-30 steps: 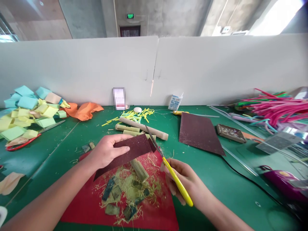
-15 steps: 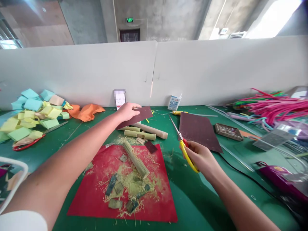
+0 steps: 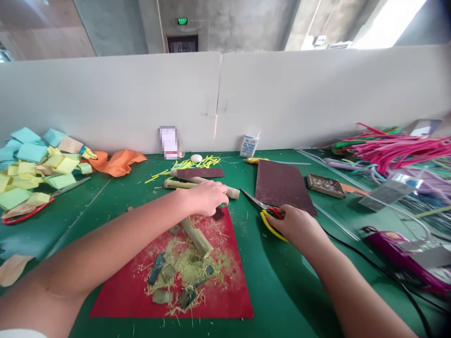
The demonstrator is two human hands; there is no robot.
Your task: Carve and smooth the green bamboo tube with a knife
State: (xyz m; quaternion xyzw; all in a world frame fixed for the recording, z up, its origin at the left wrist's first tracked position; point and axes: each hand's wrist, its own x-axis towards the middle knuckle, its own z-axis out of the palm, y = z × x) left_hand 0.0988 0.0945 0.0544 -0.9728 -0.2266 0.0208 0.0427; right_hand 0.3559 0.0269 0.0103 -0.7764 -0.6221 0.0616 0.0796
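My left hand (image 3: pixel 208 198) reaches over the bamboo pieces, fingers bent and closed at a small dark brown piece of sandpaper (image 3: pixel 218 214) by the red sheet's (image 3: pixel 121 286) far right corner. A wooden rod (image 3: pixel 232 193) and a bamboo piece (image 3: pixel 181 184) lie partly under this hand. Behind them rests a brown sandpaper strip (image 3: pixel 202 173). My right hand (image 3: pixel 298 224) is wrapped round scissors (image 3: pixel 256 202) with red and yellow handles, blades pointing away to the left. A split bamboo piece (image 3: pixel 199 238) lies on the red sheet among shavings and dark scraps.
A large brown sandpaper sheet (image 3: pixel 282 185) lies beyond the scissors. Folded papers (image 3: pixel 31 164) and red-handled scissors (image 3: pixel 30 213) are at left. A phone (image 3: pixel 169 142) and small box (image 3: pixel 249 146) stand against the partition. Pink pipe cleaners (image 3: pixel 391 152) and a purple tool (image 3: pixel 401 258) sit at right.
My left hand has let go of the large sandpaper strip, now lying behind the bamboo, and moved nearer and right to the small piece. The right hand still holds the scissors. The view shifted slightly.
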